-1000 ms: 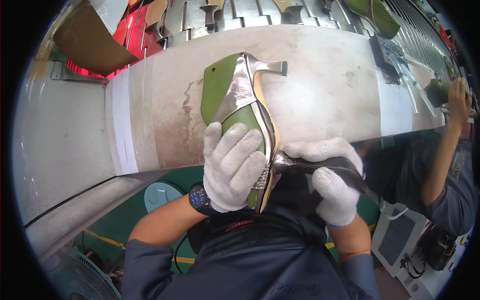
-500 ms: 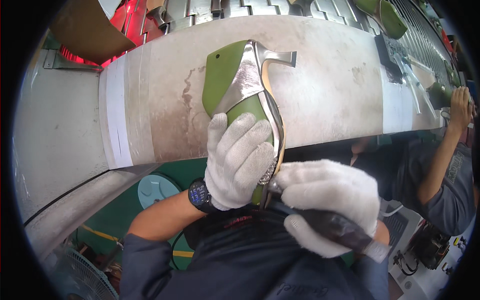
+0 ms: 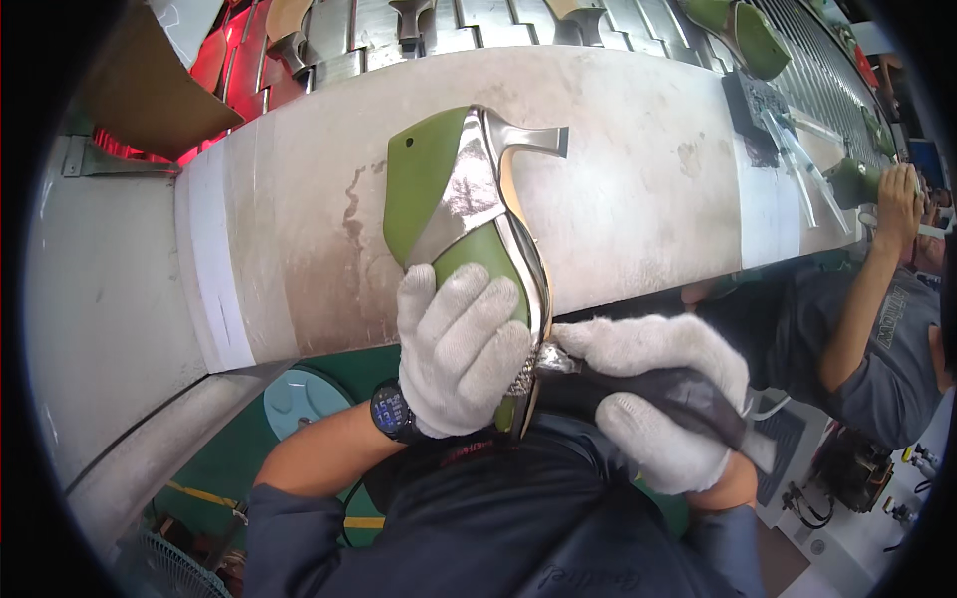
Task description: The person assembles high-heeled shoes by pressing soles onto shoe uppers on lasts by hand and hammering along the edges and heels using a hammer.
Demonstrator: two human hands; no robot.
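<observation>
A silver high-heeled shoe (image 3: pixel 472 189) is fitted on a green shoe last (image 3: pixel 424 184), lying with its heel pointing right and its toe toward me. My left hand (image 3: pixel 459 349), in a white knitted glove, is closed over the front part of the shoe and last. A glittery band (image 3: pixel 522 377) shows beside its fingers. My right hand (image 3: pixel 663 354), also gloved, grips a tool (image 3: pixel 678 399) with a dark handle and a shiny rounded metal head. That head is at the sole edge near the band; whether it touches cannot be told.
A pale, stained bench (image 3: pixel 638 199) lies under the heel end. Beyond it runs a slatted metal conveyor (image 3: pixel 508 25) carrying other shoes on lasts. Clear plastic strips (image 3: pixel 793 164) lie at the right. Another person's arm (image 3: pixel 862 289) reaches in there. A light-blue round stool (image 3: pixel 299 399) stands below left.
The view has shifted a little, so the bench and shoe appear lower and further left. The tool head has moved along the sole edge toward the heel, and its handle lies more level.
</observation>
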